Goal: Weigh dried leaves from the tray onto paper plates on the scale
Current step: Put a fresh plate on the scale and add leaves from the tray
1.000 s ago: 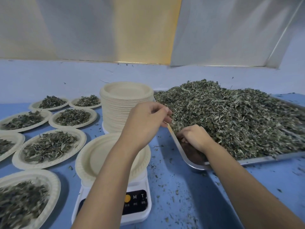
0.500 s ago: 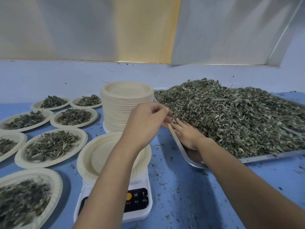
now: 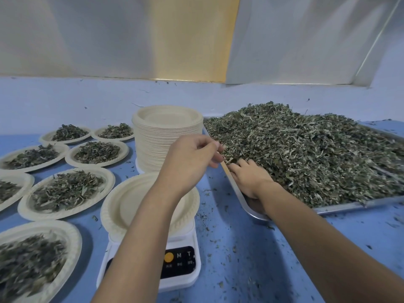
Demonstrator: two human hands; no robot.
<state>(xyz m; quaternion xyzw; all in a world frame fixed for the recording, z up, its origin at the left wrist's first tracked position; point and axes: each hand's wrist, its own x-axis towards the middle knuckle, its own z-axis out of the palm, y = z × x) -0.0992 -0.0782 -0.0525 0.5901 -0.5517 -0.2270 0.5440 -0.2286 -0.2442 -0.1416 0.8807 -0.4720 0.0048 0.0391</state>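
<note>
Working at a blue table [image 3: 240, 254] flecked with leaf crumbs. A shallow rectangular steel tray [image 3: 354, 204] sits toward the table's right edge, heaped with dried grey-green leaves [image 3: 306, 154], curled and brittle-looking.

Right hand [image 3: 251, 181] lies palm down in the tray's near left corner. Its fingers [image 3: 246, 164] are straight and slightly spread, the tips pushed in under the foot of the heap.

Left hand [image 3: 190, 158] hovers at the tray's left rim, fingers curled, tips meeting the thumb. Cannot tell whether they pinch rim or leaf.

Beneath that forearm a round cream paper plate [image 3: 122, 206] with a crimped rim rests bare on the white plastic scale [image 3: 185, 281] at the table's near edge. Behind it stands a tall stack of like plates [image 3: 166, 127]. Leaf-filled plates [image 3: 65, 191] crowd the left edge.
</note>
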